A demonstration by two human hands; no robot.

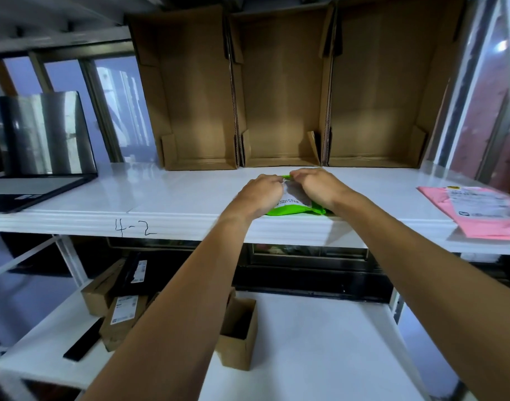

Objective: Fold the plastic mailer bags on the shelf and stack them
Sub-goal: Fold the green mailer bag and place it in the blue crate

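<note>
Two bare hands work a green mailer bag [294, 210] at the front of a white shelf [190, 198] marked "4-2", the left hand [259, 195] and the right hand [317, 186] side by side, fingers curled over the bag's far edge and pinching it between them. The bag lies flat under both palms, its near edge almost at the shelf's front lip, a white printed label showing between the hands. A fold appears to be under way, though how many turns are done cannot be told. Slick plastic on a glossy shelf is the main hazard: a pull toward the body could slide the bag over the lip to the lower shelf, and a crease let go too soon would likely spring open. Uneven pull from the two hands could skew the fold. Well apart to the right, a pink mailer bag [485, 215] lies unfolded, one corner seemingly past the front edge, where a passing forearm might knock it off.
</note>
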